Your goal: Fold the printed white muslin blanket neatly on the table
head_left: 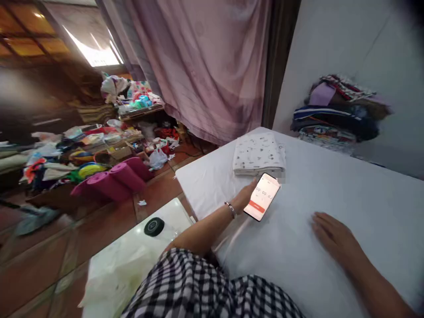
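While holding the phone (262, 197) in clamped left hand (245, 197) fingers, with right hand (335, 234) fingers stretched out empty, maybe risked a drop from one-handed holding.

You are in what looks like a home: a mauve curtain (215, 66) hangs at the top centre of the frame, folded clothes (336, 117) are stacked at the upper right, and magenta mats (107, 187) sit beside heaped household clutter (91, 141) at the left, near reddish floor tiles (31, 274).
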The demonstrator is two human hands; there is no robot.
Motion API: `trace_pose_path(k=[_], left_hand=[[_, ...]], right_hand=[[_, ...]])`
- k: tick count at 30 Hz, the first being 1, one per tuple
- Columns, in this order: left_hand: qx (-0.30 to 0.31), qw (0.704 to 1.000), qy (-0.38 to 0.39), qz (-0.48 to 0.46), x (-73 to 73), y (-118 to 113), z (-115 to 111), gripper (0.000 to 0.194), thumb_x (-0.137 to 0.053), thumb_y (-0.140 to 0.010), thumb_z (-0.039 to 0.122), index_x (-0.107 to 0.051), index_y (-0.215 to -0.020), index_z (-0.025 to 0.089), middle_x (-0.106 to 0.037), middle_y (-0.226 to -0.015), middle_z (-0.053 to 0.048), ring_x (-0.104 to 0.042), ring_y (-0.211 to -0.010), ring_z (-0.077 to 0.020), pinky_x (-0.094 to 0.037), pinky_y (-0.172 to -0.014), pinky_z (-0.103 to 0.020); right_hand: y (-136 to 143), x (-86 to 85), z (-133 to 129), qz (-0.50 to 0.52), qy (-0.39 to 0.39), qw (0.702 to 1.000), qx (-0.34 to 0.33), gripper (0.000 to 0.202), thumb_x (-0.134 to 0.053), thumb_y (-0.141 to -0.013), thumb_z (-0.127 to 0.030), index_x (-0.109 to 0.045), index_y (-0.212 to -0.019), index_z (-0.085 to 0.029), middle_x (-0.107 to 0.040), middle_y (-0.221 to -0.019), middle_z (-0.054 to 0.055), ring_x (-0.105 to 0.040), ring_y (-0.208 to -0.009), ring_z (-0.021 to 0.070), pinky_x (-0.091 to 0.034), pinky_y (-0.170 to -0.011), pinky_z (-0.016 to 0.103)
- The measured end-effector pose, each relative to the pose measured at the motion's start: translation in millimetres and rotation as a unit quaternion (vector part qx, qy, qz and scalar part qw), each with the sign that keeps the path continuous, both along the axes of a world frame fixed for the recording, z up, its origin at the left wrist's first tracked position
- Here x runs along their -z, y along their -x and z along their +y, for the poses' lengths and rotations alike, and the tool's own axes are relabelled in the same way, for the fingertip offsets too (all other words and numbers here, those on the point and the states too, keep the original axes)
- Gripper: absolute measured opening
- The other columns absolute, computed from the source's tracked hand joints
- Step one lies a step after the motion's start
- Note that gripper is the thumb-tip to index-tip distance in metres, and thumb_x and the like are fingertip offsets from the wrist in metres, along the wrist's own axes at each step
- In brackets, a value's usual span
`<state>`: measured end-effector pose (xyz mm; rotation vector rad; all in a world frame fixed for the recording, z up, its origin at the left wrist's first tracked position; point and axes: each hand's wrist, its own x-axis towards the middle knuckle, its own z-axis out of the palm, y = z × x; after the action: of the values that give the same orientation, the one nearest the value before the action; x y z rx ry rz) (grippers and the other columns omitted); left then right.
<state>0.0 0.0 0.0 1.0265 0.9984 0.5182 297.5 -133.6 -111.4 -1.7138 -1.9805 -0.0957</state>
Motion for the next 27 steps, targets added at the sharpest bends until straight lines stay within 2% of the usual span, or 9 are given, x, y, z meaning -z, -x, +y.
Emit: trace_pose_path(k=[5, 11, 16, 22, 27], left_hand=[[-0.011, 1.000, -0.002, -0.002, 1.3, 20.5, 2.7, 0.069, -0.038, -0.082, 0.072, -0.064, -0.110, 0.014, -0.070, -0.099, -0.011, -0.066, -0.079, -0.0199, -0.050, -0.072, -0.031], [-0.033, 0.998, -0.029, 0.034, 6.7, 46.1, 8.7, 0.072, -0.037, -0.082, 0.073, -0.063, -0.112, 0.014, -0.068, -0.109, -0.012, -0.065, -0.093, -0.0233, -0.050, -0.079, -0.033], [-0.037, 0.996, -0.055, 0.067, 8.7, 65.8, 14.3, 0.073, -0.035, -0.082, 0.073, -0.063, -0.111, 0.013, -0.068, -0.108, -0.012, -0.065, -0.092, -0.0227, -0.048, -0.081, -0.032], [-0.030, 0.977, -0.111, 0.180, 8.0, 101.7, 32.8, 0.074, -0.033, -0.082, 0.074, -0.063, -0.113, 0.013, -0.067, -0.111, -0.011, -0.061, -0.102, -0.0231, -0.045, -0.087, -0.028], [-0.021, 0.954, -0.126, 0.273, 6.9, 130.3, 53.8, 0.081, -0.028, -0.080, 0.077, -0.064, -0.112, 0.012, -0.068, -0.110, -0.009, -0.063, -0.097, -0.0229, -0.045, -0.084, -0.026]], right_hand=[[-4.7, 13.7, -4.3, 0.023, 0.011, 1.000, 0.002, 0.043, -0.045, -0.087, -0.050, -0.068, -0.108, -0.020, -0.060, -0.122, 0.007, -0.053, -0.117, 0.0250, -0.042, -0.103, 0.044], [-5.6, 17.2, -1.7, 0.022, -0.014, 1.000, -0.003, 0.044, -0.044, -0.087, -0.049, -0.070, -0.102, -0.016, -0.063, -0.118, 0.010, -0.056, -0.113, 0.0254, -0.043, -0.102, 0.044], [-7.4, 21.5, -3.0, 0.023, -0.004, 1.000, 0.005, 0.045, -0.042, -0.087, -0.050, -0.069, -0.103, -0.017, -0.062, -0.120, 0.008, -0.054, -0.115, 0.0256, -0.040, -0.105, 0.045], [-12.0, 27.8, -3.9, -0.002, -0.010, 1.000, 0.002, 0.047, -0.041, -0.087, -0.049, -0.068, -0.105, -0.016, -0.061, -0.121, 0.009, -0.054, -0.115, 0.0266, -0.041, -0.104, 0.047], [-14.7, 32.6, -1.2, -0.013, -0.017, 1.000, -0.002, 0.048, -0.040, -0.086, -0.050, -0.069, -0.102, -0.015, -0.062, -0.118, 0.010, -0.057, -0.111, 0.0294, -0.046, -0.099, 0.051]])
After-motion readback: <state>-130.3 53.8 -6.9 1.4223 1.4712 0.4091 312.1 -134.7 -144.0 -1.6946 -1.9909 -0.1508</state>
